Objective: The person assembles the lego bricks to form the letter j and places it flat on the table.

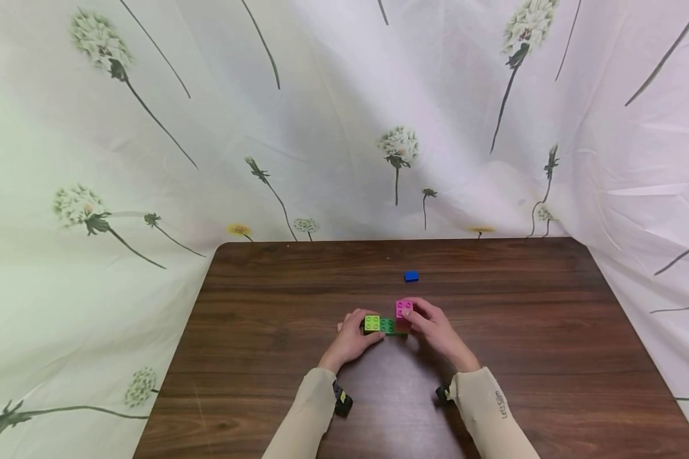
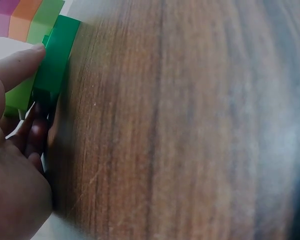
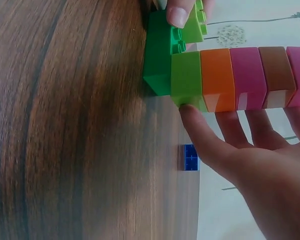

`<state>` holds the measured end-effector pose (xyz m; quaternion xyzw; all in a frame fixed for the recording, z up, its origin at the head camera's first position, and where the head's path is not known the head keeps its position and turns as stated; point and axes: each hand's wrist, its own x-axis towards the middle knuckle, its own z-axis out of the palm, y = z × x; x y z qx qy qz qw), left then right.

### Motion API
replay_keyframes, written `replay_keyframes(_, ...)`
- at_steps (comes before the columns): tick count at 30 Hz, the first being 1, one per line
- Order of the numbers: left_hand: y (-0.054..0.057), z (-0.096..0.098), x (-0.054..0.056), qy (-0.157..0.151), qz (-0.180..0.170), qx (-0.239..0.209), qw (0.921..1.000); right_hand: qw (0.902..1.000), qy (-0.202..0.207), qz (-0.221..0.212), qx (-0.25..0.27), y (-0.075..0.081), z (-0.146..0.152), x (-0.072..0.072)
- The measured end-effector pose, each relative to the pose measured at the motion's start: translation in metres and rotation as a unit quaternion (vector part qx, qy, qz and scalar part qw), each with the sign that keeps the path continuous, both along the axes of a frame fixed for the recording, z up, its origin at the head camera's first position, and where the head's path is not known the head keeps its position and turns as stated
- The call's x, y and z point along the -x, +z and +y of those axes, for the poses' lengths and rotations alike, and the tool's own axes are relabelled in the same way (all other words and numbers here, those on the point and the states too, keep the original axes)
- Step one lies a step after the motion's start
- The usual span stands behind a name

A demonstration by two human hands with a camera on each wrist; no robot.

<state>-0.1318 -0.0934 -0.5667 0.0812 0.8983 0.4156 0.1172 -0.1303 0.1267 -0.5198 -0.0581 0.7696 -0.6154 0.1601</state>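
Observation:
On the table lies a long green building brick (image 1: 386,326), with a lime brick (image 1: 372,323) on its left end. My left hand (image 1: 350,338) grips this end, thumb along the near side and fingers round the back. At the other end rises a stack with a lime brick (image 3: 186,77) lowest, then an orange brick (image 3: 218,72), a magenta brick (image 3: 248,75), a brown brick (image 3: 277,70) and a pink brick (image 1: 404,305) on top. My right hand (image 1: 439,331) holds the stack between thumb and fingers. Bare green studs show between both parts.
A blue brick (image 1: 411,276) lies farther back on the dark wooden table (image 1: 264,382). A white cloth (image 1: 333,127) printed with dandelions hangs behind the table and along its sides. Each wrist wears a small black camera.

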Motion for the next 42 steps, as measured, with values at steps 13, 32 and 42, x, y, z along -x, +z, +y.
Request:
replay_keyframes(13,0.001,0.000,0.000,-0.008,0.006,-0.002,0.9999,0.9986,-0.037,0.021,-0.031,0.004,-0.002,0.000)
replay_keyframes(32,0.003,0.002,-0.002,-0.001,0.014,0.003,0.9999,0.9979,-0.045,0.039,-0.028,-0.006,-0.009,-0.004)
replay_keyframes(42,0.003,0.001,-0.002,0.000,0.018,-0.005,0.9998,0.9982,-0.050,0.014,0.029,-0.014,-0.006,-0.003)
